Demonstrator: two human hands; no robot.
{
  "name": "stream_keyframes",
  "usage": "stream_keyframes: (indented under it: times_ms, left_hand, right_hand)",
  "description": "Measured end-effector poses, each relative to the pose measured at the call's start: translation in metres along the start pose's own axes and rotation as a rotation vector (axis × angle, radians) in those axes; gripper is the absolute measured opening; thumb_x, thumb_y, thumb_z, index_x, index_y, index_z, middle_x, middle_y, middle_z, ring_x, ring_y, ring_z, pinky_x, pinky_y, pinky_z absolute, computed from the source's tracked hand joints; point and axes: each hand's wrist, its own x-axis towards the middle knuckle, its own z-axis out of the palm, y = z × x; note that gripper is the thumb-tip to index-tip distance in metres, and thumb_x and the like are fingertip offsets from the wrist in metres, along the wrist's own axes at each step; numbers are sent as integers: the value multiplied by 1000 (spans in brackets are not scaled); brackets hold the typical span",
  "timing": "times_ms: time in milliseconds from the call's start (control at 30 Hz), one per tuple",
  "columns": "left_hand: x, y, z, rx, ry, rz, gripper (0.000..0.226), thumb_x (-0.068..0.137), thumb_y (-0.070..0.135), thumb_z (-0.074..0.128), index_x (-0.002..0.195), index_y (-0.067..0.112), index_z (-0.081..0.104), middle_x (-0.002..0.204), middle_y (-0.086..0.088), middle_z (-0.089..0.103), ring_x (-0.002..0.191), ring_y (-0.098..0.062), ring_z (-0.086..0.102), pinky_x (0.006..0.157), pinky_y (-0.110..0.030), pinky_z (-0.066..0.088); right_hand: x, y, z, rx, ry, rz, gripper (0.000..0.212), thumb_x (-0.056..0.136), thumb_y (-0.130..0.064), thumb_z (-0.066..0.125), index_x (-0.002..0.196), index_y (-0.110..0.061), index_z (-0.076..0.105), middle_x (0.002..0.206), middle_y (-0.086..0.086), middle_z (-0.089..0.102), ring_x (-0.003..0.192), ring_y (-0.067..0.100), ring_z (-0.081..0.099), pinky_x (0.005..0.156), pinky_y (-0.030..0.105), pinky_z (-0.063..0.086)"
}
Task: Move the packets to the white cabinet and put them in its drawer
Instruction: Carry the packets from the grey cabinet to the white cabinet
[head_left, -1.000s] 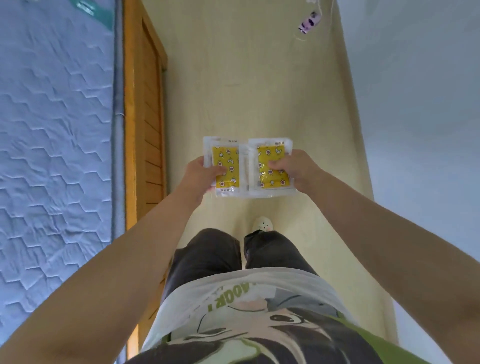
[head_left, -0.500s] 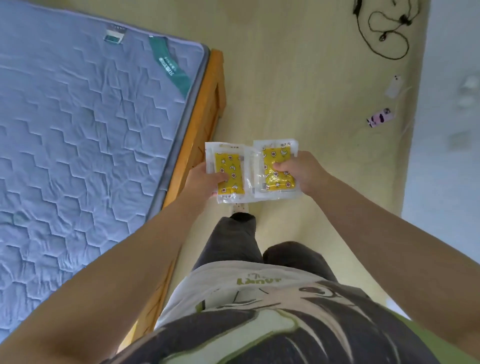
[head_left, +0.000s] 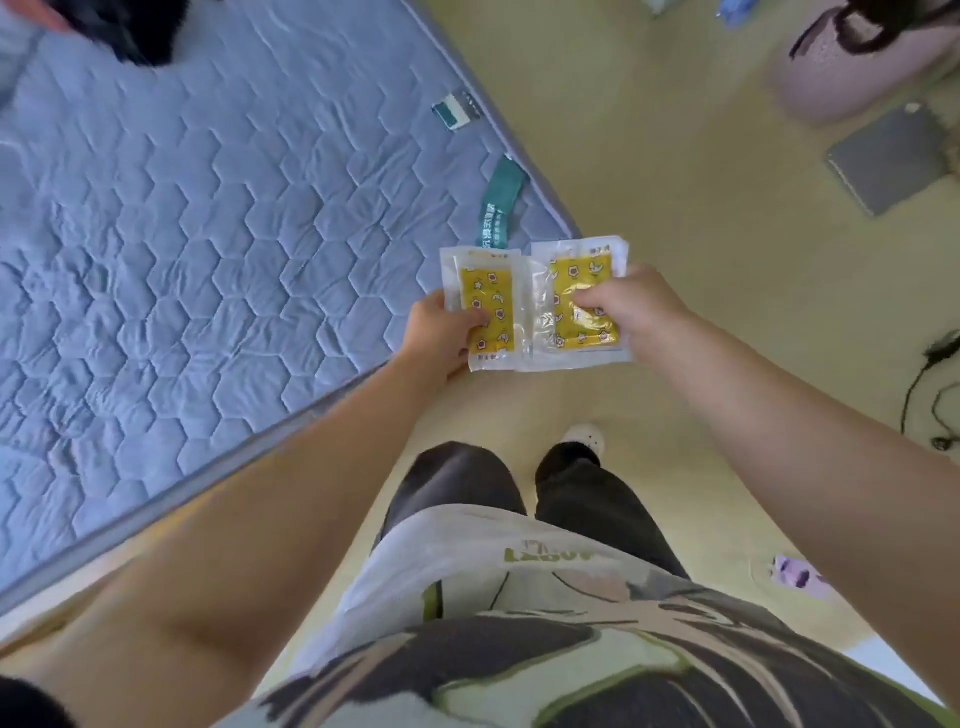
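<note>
Nearest you, above your dark trouser legs, your left hand pinches the lower part of one clear plastic packet with a yellow star-printed insert. Your right hand curls round the middle of its twin packet. Both packets are in the air, side by side. Keep both grips firm as you walk, because the slick film may slip. The white cabinet is not in view, so look up to find it. Beyond your hands lie the blue quilted mattress and, farther off, a grey flat pad on the pale yellow floor. Since half a second ago your view has swung round: the mattress corner now sits just behind the packets, and your grips look unchanged.
</note>
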Motion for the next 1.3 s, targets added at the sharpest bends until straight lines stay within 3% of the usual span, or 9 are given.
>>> stream_keyframes:
  times_ms: [100, 200, 367, 467, 700, 833, 967, 1133, 1300]
  left_hand:
    - [14, 12, 30, -177, 112, -54, 15, 86, 1, 64, 93, 14, 60, 96, -7, 68, 81, -22, 69, 71, -35, 58]
    - [26, 25, 57, -281, 202, -102, 18, 88, 3, 64, 102, 13, 59, 101, -6, 68, 85, -22, 69, 79, -38, 58]
    - [63, 67, 89, -394, 271, -74, 18, 86, 0, 63, 100, 11, 59, 90, -5, 67, 75, -18, 66, 62, -30, 56]
    - [103, 100, 114, -449, 313, -83, 15, 86, 2, 64, 94, 14, 59, 91, -6, 68, 77, -19, 67, 66, -32, 57]
    - [198, 212, 177, -553, 338, -127, 26, 87, 0, 62, 112, 6, 59, 103, -11, 68, 84, -24, 68, 74, -36, 58]
    - [240, 288, 196, -560, 332, -97, 18, 87, -1, 61, 100, 11, 61, 94, -6, 69, 77, -19, 68, 61, -28, 58]
    - [300, 370, 210, -569, 368, -77, 16, 87, -2, 62, 94, 12, 60, 92, -5, 68, 74, -16, 67, 59, -28, 56]
    - [397, 484, 222, -623, 441, -24, 16, 87, 0, 63, 95, 14, 59, 98, -6, 69, 85, -22, 69, 69, -35, 58]
    - [477, 599, 232, -736, 486, -38, 18, 86, -1, 61, 88, 17, 60, 93, -6, 68, 88, -27, 68, 86, -47, 56]
  right_hand:
    - [43, -36, -22, -109, -125, -45, 24, 73, -4, 73, 96, -7, 67, 99, 14, 71, 90, 29, 69, 87, 49, 54]
    - [77, -70, -33, -225, -211, -86, 31, 70, -6, 74, 100, -4, 66, 101, 15, 70, 93, 31, 68, 87, 52, 54]
    - [134, -133, -44, -393, -314, -171, 33, 76, -10, 73, 108, -4, 64, 105, 12, 69, 95, 28, 67, 90, 45, 53]
    - [177, -173, -57, -442, -337, -207, 30, 80, -7, 71, 108, -3, 63, 104, 9, 67, 93, 25, 66, 89, 40, 53]
    - [282, -283, -105, -500, -362, -164, 36, 71, -12, 71, 106, -7, 64, 103, 12, 70, 92, 28, 68, 87, 48, 55]
    - [332, -357, -125, -488, -348, -150, 28, 78, -9, 70, 105, -4, 63, 103, 10, 70, 93, 25, 68, 86, 41, 55]
    - [394, -431, -130, -469, -369, -169, 23, 84, -8, 67, 102, -8, 53, 96, 4, 58, 91, 20, 57, 65, 26, 45]
    - [495, -545, -126, -459, -404, -191, 45, 82, -8, 70, 122, -1, 51, 113, 9, 60, 102, 23, 58, 82, 32, 46]
    - [584, -679, -124, -442, -452, -168, 38, 74, -5, 75, 107, -6, 58, 112, 14, 65, 104, 30, 63, 93, 48, 51]
